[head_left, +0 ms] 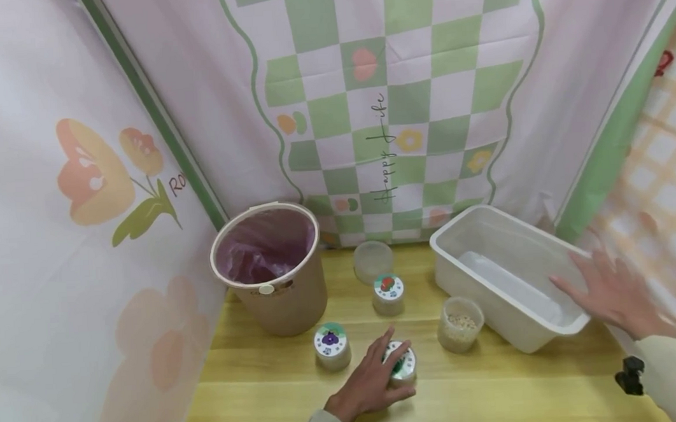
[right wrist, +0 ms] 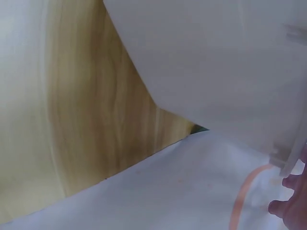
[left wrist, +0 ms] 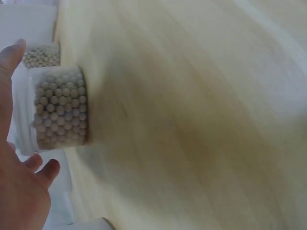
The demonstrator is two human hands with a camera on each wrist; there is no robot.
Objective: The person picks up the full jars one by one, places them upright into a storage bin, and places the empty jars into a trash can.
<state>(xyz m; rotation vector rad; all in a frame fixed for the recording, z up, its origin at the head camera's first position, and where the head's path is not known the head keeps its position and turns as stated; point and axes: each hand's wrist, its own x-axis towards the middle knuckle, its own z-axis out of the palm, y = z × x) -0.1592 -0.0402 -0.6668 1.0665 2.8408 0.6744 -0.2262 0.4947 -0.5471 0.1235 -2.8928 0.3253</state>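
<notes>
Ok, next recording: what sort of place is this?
Probably a small curtained booth set up for tabletop work: printed cloth hangs close behind and beside a wood-grain table, which holds a lined bin and a white tub.

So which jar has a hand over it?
The jar with the dark green picture: the left hand is over it. None is over the red-picture jar, the purple-picture jar or the plain jar by the white tub.
</notes>
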